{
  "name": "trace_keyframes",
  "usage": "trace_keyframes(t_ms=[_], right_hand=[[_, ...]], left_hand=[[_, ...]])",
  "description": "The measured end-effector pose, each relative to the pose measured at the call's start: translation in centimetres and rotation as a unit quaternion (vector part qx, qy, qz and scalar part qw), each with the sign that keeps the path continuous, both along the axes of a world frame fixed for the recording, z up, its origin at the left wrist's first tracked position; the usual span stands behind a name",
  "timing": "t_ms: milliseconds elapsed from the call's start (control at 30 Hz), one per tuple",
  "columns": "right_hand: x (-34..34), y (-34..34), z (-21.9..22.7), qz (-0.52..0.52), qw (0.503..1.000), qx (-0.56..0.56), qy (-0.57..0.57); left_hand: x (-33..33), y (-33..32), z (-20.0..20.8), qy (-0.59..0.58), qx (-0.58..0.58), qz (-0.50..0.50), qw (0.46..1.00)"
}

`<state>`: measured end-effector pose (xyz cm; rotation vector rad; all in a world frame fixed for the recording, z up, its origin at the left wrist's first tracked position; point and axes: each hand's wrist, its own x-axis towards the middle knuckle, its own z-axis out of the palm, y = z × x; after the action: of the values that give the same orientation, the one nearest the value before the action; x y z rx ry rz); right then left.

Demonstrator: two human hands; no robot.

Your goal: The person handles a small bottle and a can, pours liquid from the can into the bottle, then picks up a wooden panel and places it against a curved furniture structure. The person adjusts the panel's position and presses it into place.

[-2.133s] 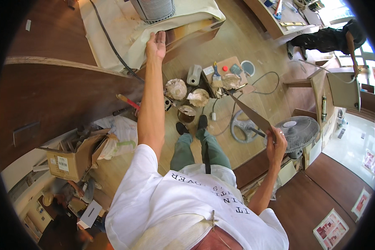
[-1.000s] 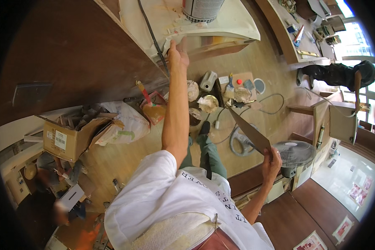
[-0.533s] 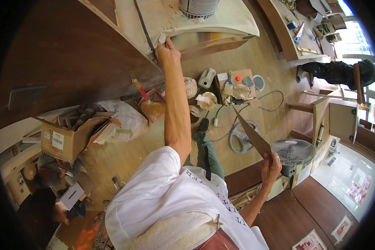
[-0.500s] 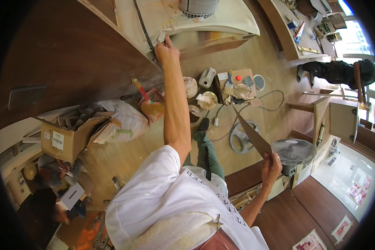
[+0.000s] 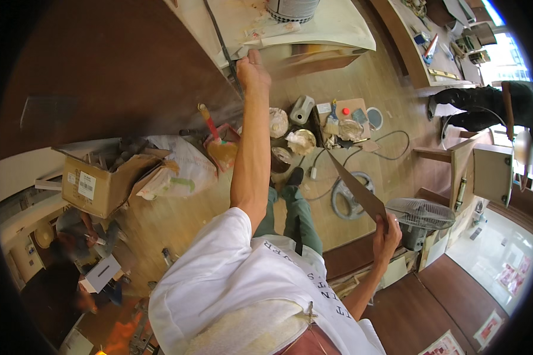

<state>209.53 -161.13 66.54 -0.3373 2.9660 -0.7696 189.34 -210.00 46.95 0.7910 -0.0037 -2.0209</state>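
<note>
Left arm stretched straight out and up, left hand (image 5: 253,70) closed at full reach. Right arm bent at the elbow, right hand (image 5: 388,235) raised beside the body, fingers wrapped in a grip.

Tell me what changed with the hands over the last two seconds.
The left hand has kept reaching up to the white-topped ledge; it now shows lower in the picture, at the ledge's edge. The right hand still holds the flat brown board out to the side. The floor clutter is unchanged.
</note>
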Motion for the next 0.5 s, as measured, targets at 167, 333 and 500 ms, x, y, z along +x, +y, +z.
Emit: trace_keyframes(t_ms=[167, 333, 500], right_hand=[[-0.1, -0.7, 0.1, -0.006, 1.0, -0.015, -0.012], [-1.3, 0.0, 2.5, -0.059, 0.979, -0.185, -0.064], [-4.7, 2.6, 3.3, -0.084, 0.962, -0.26, -0.021]], left_hand=[[4.3, 4.1, -1.1, -0.039, -0.131, -0.118, 0.984], [12.5, 9.5, -7.3, -0.206, -0.176, -0.209, 0.94], [18.6, 14.0, -10.0, -0.274, -0.113, -0.472, 0.83]])
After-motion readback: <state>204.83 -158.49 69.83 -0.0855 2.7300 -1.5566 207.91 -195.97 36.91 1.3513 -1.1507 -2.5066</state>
